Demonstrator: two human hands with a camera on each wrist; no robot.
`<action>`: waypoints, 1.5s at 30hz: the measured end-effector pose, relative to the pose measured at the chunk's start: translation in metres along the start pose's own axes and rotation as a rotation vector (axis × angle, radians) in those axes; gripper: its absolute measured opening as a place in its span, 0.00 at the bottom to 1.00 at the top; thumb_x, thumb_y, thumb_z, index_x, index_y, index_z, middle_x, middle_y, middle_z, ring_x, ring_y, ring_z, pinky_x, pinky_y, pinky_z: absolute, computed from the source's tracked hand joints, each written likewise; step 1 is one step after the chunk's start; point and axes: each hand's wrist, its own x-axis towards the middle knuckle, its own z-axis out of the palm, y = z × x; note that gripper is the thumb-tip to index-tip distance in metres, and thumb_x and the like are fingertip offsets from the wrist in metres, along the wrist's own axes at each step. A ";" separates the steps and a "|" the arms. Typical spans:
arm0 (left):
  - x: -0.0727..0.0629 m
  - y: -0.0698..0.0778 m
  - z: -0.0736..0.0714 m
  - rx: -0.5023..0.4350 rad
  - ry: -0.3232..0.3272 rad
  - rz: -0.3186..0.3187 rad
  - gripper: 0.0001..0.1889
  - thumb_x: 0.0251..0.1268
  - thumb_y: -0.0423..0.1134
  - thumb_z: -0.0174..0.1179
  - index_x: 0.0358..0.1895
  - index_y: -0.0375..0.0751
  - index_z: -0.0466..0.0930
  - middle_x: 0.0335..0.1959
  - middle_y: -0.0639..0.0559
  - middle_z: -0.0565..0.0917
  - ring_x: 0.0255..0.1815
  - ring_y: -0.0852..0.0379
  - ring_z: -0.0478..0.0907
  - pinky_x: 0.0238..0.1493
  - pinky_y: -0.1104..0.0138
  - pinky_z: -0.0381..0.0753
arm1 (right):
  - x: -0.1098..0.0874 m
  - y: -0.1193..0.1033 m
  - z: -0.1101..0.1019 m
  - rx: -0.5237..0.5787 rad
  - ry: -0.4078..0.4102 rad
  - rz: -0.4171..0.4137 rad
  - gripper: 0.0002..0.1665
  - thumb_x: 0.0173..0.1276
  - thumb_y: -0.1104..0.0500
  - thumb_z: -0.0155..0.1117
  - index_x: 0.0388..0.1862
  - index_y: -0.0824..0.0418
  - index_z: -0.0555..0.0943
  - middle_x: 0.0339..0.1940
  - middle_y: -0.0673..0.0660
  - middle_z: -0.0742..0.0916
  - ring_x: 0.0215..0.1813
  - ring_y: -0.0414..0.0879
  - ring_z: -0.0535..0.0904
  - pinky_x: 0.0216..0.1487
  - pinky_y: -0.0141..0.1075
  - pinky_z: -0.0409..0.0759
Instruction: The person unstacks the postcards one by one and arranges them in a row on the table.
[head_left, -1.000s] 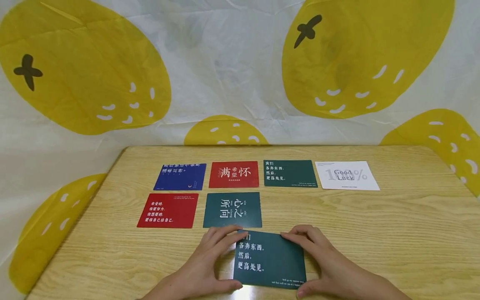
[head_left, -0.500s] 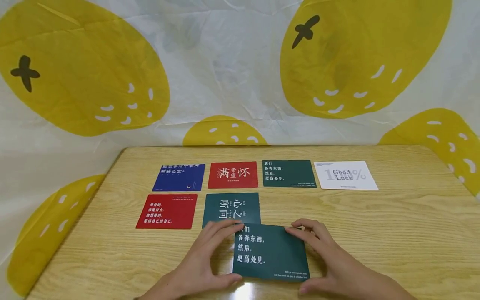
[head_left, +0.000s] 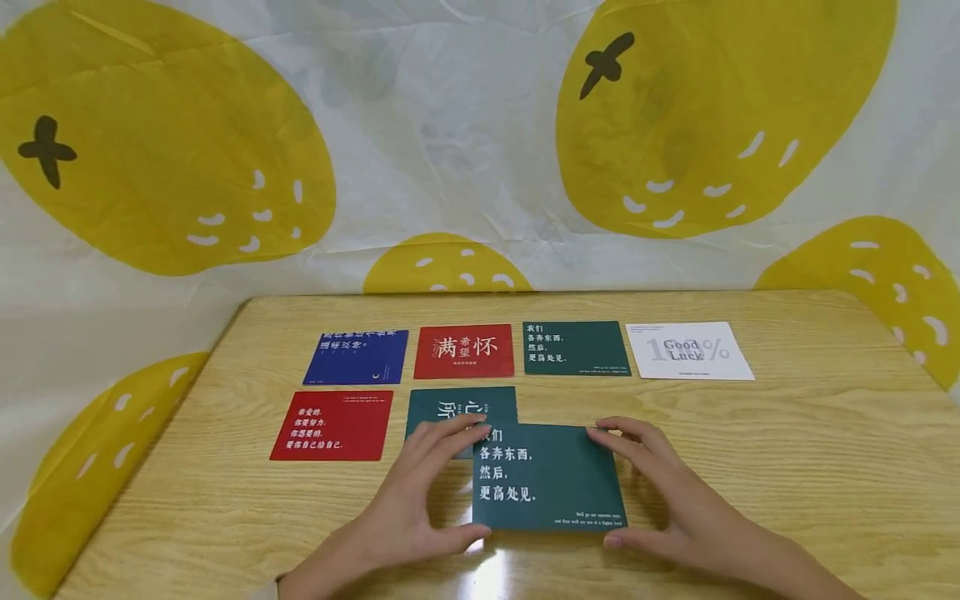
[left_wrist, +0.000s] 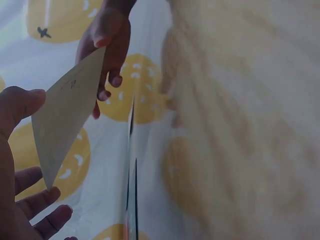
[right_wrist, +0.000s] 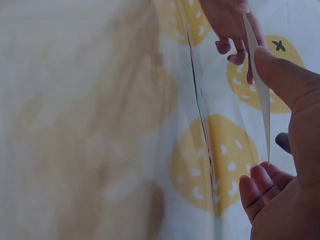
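A dark green postcard (head_left: 555, 479) with white Chinese lettering is held up between both hands, over the near part of the table. My left hand (head_left: 416, 492) grips its left edge, thumb at the lower corner and fingers at the upper one. On the opposite edge, my right hand (head_left: 671, 500) grips it the same way. Its pale back (left_wrist: 70, 110) faces the left wrist camera, while the right wrist view catches the card (right_wrist: 262, 85) nearly edge-on and slightly bowed. Behind it lies another green card (head_left: 431, 407), partly covered by the held card and left fingers.
On the wooden table (head_left: 810, 450), a back row holds a blue card (head_left: 356, 358), a red card (head_left: 487, 367), a green card (head_left: 577, 348) and a white card (head_left: 693, 367). Another red card (head_left: 333, 425) lies front left. A lemon-patterned cloth (head_left: 450, 125) hangs behind.
Both hands have raised the green postcard up and away from the near edge, slightly rightward. It now covers more of the green card behind it. The other cards stay put.
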 end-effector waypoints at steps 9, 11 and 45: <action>0.022 -0.003 0.001 0.050 -0.046 -0.048 0.43 0.44 0.55 0.73 0.67 0.52 0.65 0.71 0.56 0.63 0.63 0.58 0.60 0.55 0.54 0.70 | 0.003 0.007 -0.018 -0.084 0.064 -0.046 0.57 0.48 0.47 0.79 0.74 0.56 0.61 0.72 0.55 0.63 0.69 0.45 0.59 0.62 0.19 0.59; 0.028 -0.004 0.002 0.056 -0.057 -0.055 0.42 0.45 0.55 0.72 0.66 0.52 0.66 0.71 0.57 0.62 0.62 0.59 0.60 0.55 0.54 0.69 | 0.003 0.009 -0.023 -0.098 0.083 -0.051 0.56 0.47 0.48 0.80 0.73 0.56 0.62 0.72 0.55 0.63 0.69 0.43 0.59 0.60 0.22 0.65; 0.082 -0.025 0.045 0.241 -0.261 -0.150 0.43 0.48 0.64 0.68 0.68 0.51 0.66 0.72 0.55 0.62 0.62 0.56 0.57 0.53 0.59 0.61 | 0.003 0.066 -0.044 -0.185 0.070 0.009 0.45 0.48 0.46 0.78 0.67 0.49 0.72 0.71 0.54 0.68 0.67 0.49 0.60 0.58 0.15 0.49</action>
